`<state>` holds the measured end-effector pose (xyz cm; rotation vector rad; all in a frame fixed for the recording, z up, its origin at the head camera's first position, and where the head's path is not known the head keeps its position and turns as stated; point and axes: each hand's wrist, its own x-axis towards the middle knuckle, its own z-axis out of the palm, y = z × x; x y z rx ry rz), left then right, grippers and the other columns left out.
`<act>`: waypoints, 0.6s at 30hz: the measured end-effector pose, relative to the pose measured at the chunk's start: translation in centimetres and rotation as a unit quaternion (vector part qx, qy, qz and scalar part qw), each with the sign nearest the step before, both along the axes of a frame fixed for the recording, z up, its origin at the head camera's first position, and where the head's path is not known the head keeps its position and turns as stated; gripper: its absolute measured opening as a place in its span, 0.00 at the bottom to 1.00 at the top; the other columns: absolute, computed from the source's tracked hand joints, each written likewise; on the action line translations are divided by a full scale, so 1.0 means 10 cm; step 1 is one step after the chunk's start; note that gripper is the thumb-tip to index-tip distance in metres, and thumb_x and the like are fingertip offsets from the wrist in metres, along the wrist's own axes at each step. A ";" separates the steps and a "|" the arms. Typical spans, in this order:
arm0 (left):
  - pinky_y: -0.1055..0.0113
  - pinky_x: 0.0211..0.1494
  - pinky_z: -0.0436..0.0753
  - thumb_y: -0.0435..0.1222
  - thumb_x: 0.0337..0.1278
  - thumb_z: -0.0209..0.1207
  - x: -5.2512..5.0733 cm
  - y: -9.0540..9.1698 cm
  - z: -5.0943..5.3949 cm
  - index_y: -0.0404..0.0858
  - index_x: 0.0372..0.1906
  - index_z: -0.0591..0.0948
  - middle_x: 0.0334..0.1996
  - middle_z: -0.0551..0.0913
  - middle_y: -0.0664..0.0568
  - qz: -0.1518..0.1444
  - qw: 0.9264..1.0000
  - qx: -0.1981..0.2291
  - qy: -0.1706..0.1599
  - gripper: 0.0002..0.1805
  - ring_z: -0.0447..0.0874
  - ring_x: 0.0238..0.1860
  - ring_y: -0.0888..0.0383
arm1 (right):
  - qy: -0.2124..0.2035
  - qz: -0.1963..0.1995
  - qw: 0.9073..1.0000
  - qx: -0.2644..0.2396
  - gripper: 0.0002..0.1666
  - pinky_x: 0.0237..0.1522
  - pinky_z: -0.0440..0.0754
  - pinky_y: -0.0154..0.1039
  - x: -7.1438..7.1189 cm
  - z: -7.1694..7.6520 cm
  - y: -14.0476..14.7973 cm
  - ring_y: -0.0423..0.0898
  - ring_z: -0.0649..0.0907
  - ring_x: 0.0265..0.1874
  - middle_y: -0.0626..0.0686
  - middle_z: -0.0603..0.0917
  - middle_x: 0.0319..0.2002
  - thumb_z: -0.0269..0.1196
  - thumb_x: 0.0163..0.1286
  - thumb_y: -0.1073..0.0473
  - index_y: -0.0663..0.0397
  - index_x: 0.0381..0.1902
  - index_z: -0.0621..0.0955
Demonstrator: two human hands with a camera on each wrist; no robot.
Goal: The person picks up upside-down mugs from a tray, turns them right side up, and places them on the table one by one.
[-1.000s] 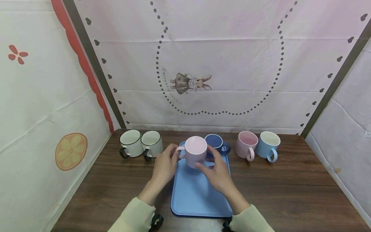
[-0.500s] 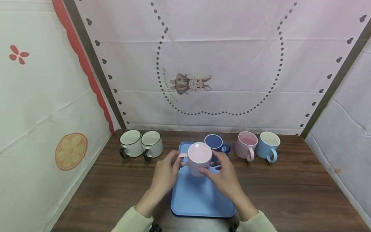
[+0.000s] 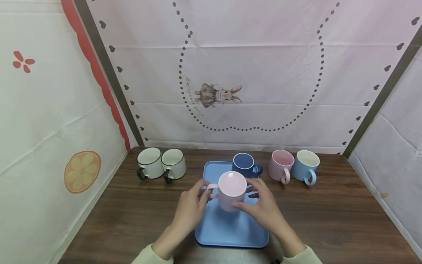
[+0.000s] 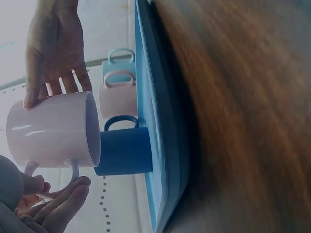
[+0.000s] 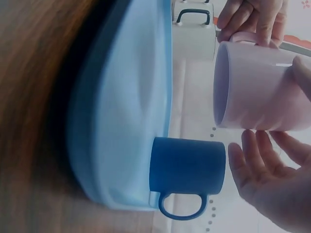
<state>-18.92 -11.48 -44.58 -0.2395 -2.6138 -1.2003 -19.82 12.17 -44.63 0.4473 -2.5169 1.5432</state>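
Observation:
A pale pink mug (image 3: 232, 192) is in both my hands, over the blue tray (image 3: 230, 234); the wrist views show it raised off the tray. My left hand (image 3: 190, 209) pinches its handle between thumb and fingers. Thumb in front and fingers behind, my right hand (image 3: 266, 209) holds the mug's body (image 5: 272, 92) from the right side. I cannot tell whether its mouth faces up or down. A dark blue mug (image 3: 243, 168) stands on the tray's far right part, its handle pointing right; in the left wrist view this blue mug (image 4: 124, 151) sits behind the pink one.
Two white mugs (image 3: 150, 163) with black handles stand at the table's back left. At the back right are a darker pink mug (image 3: 279, 167) and a light blue mug (image 3: 303, 167). A printed cloth (image 3: 263, 73) hangs behind the wooden table (image 3: 329, 220).
Both hands have brought the pale pink mug towards me and slightly right, from the tray's far part to over its middle. The other mugs stay in place.

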 end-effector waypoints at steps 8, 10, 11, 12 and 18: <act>0.72 0.34 0.84 0.36 0.73 0.60 0.12 0.04 -0.02 0.48 0.49 0.83 0.38 0.93 0.48 -0.009 1.000 -0.004 0.001 0.06 0.92 0.37 0.60 | -0.007 0.061 0.998 0.013 0.43 0.57 0.86 0.47 0.05 -0.05 0.10 0.46 0.82 0.58 0.45 0.83 0.59 0.83 0.51 0.44 0.42 0.64 0.79; 0.72 0.34 0.85 0.36 0.73 0.60 0.14 0.04 -0.03 0.48 0.48 0.83 0.38 0.93 0.48 -0.012 1.000 0.000 -0.001 0.06 0.92 0.38 0.60 | -0.012 0.074 0.997 0.016 0.43 0.57 0.85 0.45 0.06 -0.06 0.12 0.44 0.81 0.59 0.43 0.83 0.60 0.82 0.52 0.44 0.40 0.65 0.78; 0.72 0.34 0.85 0.35 0.73 0.60 0.15 0.05 -0.04 0.48 0.48 0.83 0.38 0.93 0.48 -0.014 1.000 0.001 0.000 0.06 0.92 0.37 0.60 | -0.014 0.082 0.996 0.014 0.43 0.58 0.85 0.45 0.06 -0.06 0.13 0.44 0.81 0.59 0.43 0.83 0.61 0.81 0.53 0.44 0.40 0.66 0.78; 0.72 0.34 0.84 0.35 0.72 0.60 0.16 0.05 -0.04 0.48 0.47 0.83 0.37 0.93 0.48 -0.015 1.000 0.003 0.001 0.06 0.92 0.37 0.61 | -0.015 0.088 0.996 0.013 0.42 0.58 0.84 0.45 0.06 -0.06 0.13 0.44 0.81 0.60 0.44 0.82 0.61 0.81 0.54 0.45 0.40 0.66 0.77; 0.73 0.33 0.83 0.33 0.71 0.61 0.20 0.05 -0.05 0.47 0.46 0.83 0.35 0.93 0.50 -0.019 1.000 0.009 0.006 0.06 0.91 0.35 0.63 | -0.028 0.106 0.994 0.005 0.43 0.61 0.83 0.49 0.08 -0.06 0.14 0.46 0.81 0.61 0.45 0.82 0.62 0.80 0.56 0.47 0.41 0.68 0.76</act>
